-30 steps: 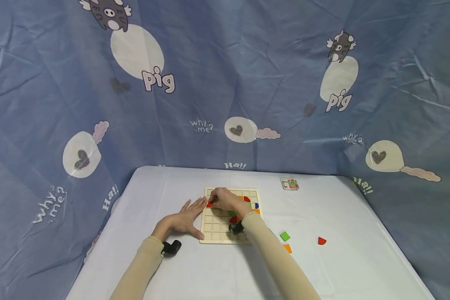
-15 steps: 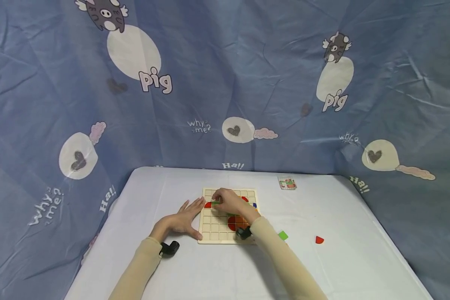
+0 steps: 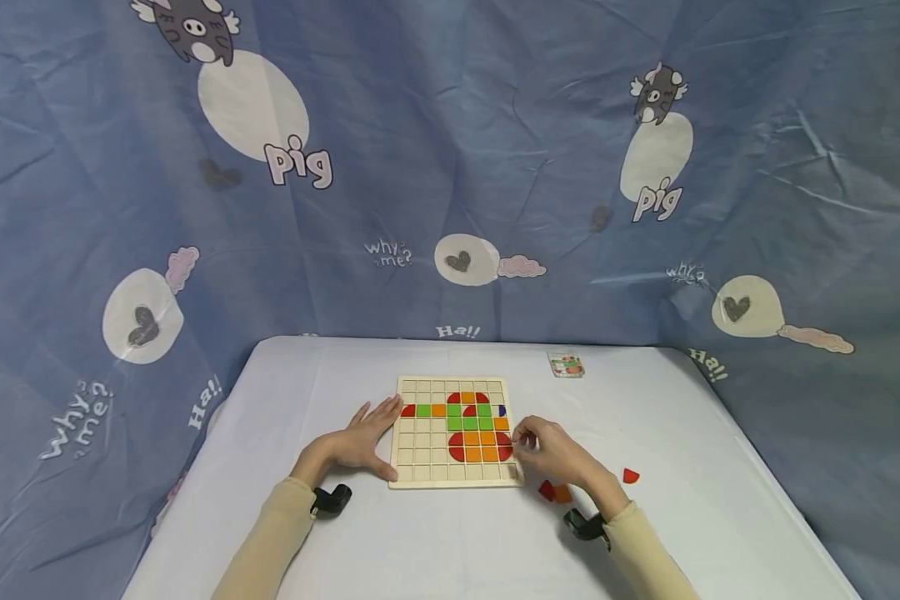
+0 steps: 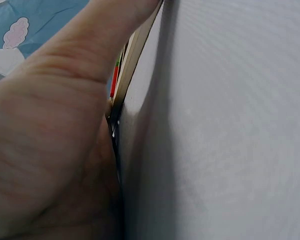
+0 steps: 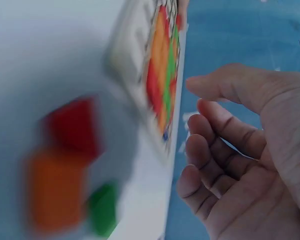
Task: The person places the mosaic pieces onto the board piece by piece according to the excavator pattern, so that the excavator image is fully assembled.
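A pale wooden grid board lies on the white table, with red, green, orange and blue tiles in its squares. My left hand rests against the board's left side, thumb and fingers spread along the edge. Just off the right edge of the board is my right hand. In the right wrist view its fingers are loosely bent and hold nothing. Below that hand lie a loose red tile and an orange tile. A green tile beside them shows blurred in the right wrist view.
Farther right lies a single red tile. A small card with a coloured pattern lies at the back right of the table. A blue printed curtain hangs behind.
My right hand has moved from the board's upper left to beyond its right edge. A row of red, green and orange tiles is now uncovered there. My left hand stays at the edge.
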`<state>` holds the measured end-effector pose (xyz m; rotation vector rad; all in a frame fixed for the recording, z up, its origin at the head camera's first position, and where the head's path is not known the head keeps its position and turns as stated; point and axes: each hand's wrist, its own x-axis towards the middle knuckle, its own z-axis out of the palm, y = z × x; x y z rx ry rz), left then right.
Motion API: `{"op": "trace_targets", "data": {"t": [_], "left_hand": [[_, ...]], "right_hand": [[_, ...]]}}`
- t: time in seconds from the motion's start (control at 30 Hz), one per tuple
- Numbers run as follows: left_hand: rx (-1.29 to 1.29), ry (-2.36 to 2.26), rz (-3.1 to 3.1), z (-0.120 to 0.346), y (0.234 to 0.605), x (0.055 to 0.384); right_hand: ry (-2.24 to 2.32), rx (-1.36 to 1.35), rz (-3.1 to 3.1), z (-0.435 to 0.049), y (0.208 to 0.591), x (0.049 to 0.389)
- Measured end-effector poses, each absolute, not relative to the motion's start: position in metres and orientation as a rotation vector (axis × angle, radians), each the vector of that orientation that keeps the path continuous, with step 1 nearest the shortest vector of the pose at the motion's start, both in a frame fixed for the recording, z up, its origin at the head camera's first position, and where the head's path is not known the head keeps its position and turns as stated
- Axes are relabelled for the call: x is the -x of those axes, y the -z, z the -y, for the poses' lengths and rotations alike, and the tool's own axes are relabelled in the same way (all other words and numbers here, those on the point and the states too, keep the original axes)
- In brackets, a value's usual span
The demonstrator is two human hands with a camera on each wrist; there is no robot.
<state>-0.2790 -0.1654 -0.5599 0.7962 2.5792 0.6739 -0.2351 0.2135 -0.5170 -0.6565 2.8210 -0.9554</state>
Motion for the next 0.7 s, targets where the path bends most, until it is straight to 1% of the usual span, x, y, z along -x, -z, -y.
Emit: {"op": "trace_targets", "data": {"t": [0.17, 0.37, 0.5, 0.7], "left_hand": [[-0.803, -0.693, -2.574, 0.165, 0.559, 0.279], [-0.810, -0.706, -2.570, 0.166, 0.557, 0.277], [-0.807, -0.701, -2.568, 0.167, 0.558, 0.279], [-0.804, -0.689, -2.566, 0.168, 0.559, 0.281]], "right_hand": [[0.937, 0.398, -2.910, -0.251, 0.532, 0.215], [0.924, 0.153, -2.974, -0.272, 0.549, 0.209], [0.964, 0.108, -2.932, -0.274, 0.550, 0.208], [0.925, 0.123, -2.930, -0.273, 0.546, 0.209]]}}
